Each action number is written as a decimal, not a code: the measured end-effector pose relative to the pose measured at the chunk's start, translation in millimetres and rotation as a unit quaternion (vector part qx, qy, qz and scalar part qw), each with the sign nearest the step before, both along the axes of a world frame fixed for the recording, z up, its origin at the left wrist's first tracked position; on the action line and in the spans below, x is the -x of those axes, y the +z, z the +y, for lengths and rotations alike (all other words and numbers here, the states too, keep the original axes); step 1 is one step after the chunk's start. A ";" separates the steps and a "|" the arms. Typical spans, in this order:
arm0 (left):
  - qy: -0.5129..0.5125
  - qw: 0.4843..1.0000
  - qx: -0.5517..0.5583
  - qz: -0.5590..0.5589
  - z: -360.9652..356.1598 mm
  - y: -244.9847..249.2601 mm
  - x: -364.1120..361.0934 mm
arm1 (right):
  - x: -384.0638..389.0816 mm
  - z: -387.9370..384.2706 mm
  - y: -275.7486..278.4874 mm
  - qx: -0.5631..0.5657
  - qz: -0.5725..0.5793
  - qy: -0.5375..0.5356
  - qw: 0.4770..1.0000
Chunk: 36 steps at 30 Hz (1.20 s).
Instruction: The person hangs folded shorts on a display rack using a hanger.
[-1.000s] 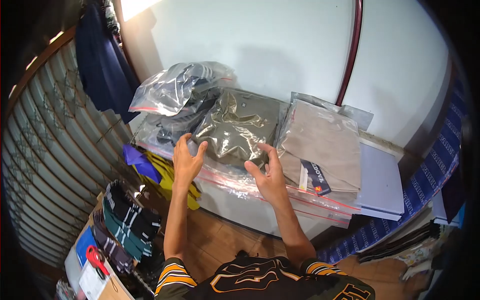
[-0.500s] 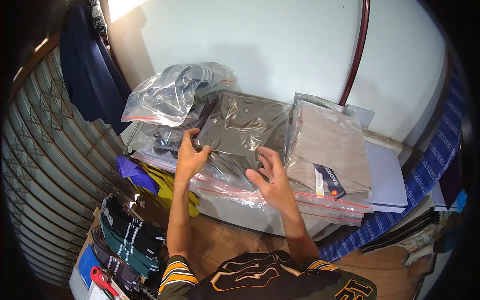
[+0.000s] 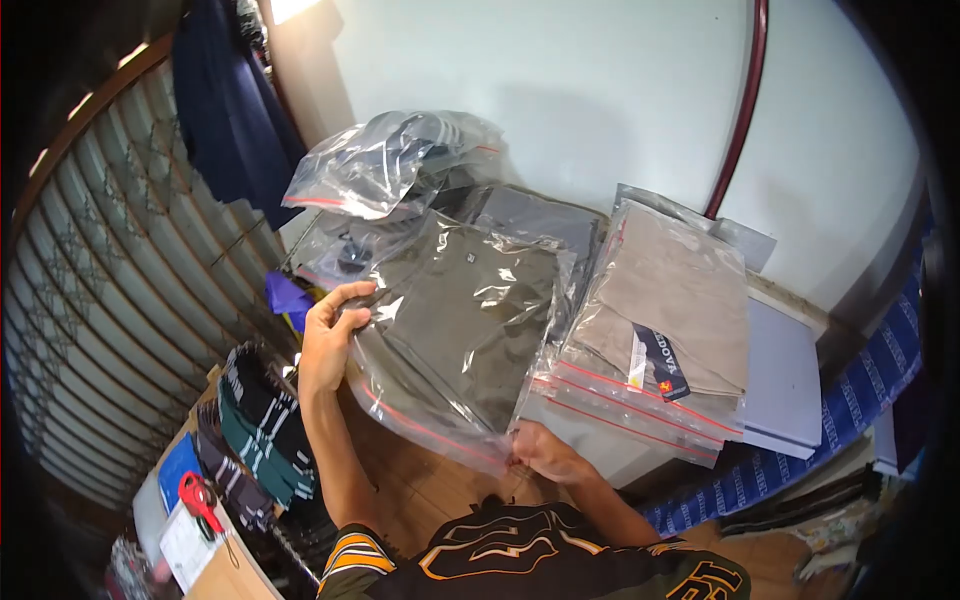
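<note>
A dark olive folded garment in a clear plastic bag (image 3: 460, 320) is tilted in front of me, with the red zip strip along its near edge. My left hand (image 3: 332, 335) grips the bag's left edge between thumb and fingers. At the near right corner, by the red strip, the fingers of my right hand (image 3: 540, 452) are closed on the plastic. Behind it lies a bagged dark grey garment (image 3: 535, 218). To the right is a bagged beige garment (image 3: 680, 300) with a dark label.
Bagged caps (image 3: 400, 160) are piled at the back left. White boxes (image 3: 785, 370) stand at the right by a blue patterned strip (image 3: 840, 400). Folded striped garments (image 3: 265, 430) and red scissors (image 3: 200, 500) are at the lower left. A metal gate (image 3: 100, 270) stands left.
The olive garment's bag has come off the stack towards me, showing the grey one behind. My right hand moved down and closed on its near corner; my left closed on its left edge.
</note>
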<state>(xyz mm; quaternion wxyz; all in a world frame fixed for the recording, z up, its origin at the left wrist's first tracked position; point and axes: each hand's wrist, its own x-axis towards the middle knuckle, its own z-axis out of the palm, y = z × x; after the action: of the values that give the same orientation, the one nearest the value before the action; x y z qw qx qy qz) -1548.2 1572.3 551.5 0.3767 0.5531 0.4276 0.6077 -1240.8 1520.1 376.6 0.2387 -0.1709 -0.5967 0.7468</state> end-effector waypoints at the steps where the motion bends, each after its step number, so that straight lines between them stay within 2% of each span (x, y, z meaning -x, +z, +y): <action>1: 0.029 1.000 -0.002 0.008 -21.0 0.3 -3.9 | 6.8 -7.5 2.1 0.098 0.142 -0.058 0.983; 2: 0.035 0.999 0.005 0.003 -37.9 -9.1 -0.2 | 8.7 -15.7 4.3 0.197 0.276 -0.116 0.934; 4: 0.065 0.998 0.015 -0.017 -80.1 -15.4 -13.5 | -1.0 -17.9 14.6 0.224 0.241 -0.132 0.935; 6: 0.123 0.992 0.021 0.017 -116.1 -35.6 -20.9 | -3.4 -18.1 23.7 0.249 0.202 -0.141 0.937; 8: 0.199 0.975 -0.012 0.101 -152.3 -54.1 -42.4 | 2.3 -27.2 27.8 0.050 0.086 -0.260 0.961; 9: 0.217 0.973 0.035 0.066 -173.8 -63.9 -52.8 | -2.3 -33.1 26.9 0.110 0.078 -0.241 0.961; 10: 0.244 0.967 0.042 0.063 -192.7 -74.6 -64.0 | -7.2 -40.5 26.2 0.113 0.071 -0.218 0.967; 13: 0.294 0.952 0.045 0.077 -251.9 -99.4 -99.2 | -23.5 -66.5 28.0 -0.020 -0.002 -0.179 0.984; 18: 0.393 0.904 0.112 0.121 -346.2 -160.4 -148.8 | -41.5 -115.7 -13.3 -0.056 -0.012 -0.098 0.993; 20: 0.430 0.883 0.140 0.129 -379.9 -177.0 -170.5 | -48.6 -135.7 -30.8 -0.013 -0.064 -0.045 0.997; 22: 0.461 0.858 0.189 0.126 -413.5 -193.1 -190.3 | -53.0 -159.0 -39.5 -0.017 -0.044 -0.023 0.999; 24: 0.473 0.842 0.240 0.101 -445.1 -201.4 -210.4 | -58.0 -179.5 -46.0 0.019 -0.131 0.019 0.991; 28: 0.507 0.822 0.246 0.081 -505.1 -214.4 -238.0 | -54.6 -215.4 -68.6 0.036 -0.132 0.110 0.985; 34: 0.610 0.754 0.229 0.082 -601.9 -191.4 -267.5 | -24.3 -292.3 -65.8 0.046 -0.124 0.213 0.968; 36: 0.642 0.728 0.217 0.103 -641.1 -183.4 -272.5 | -8.9 -329.2 -64.6 0.057 -0.090 0.235 0.966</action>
<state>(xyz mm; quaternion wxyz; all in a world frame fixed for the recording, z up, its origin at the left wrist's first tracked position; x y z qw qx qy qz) -1275.7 931.2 368.2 -0.0400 0.1088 0.8375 0.5340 -1231.9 1191.0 312.1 -0.0088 -0.1057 -0.5955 0.7963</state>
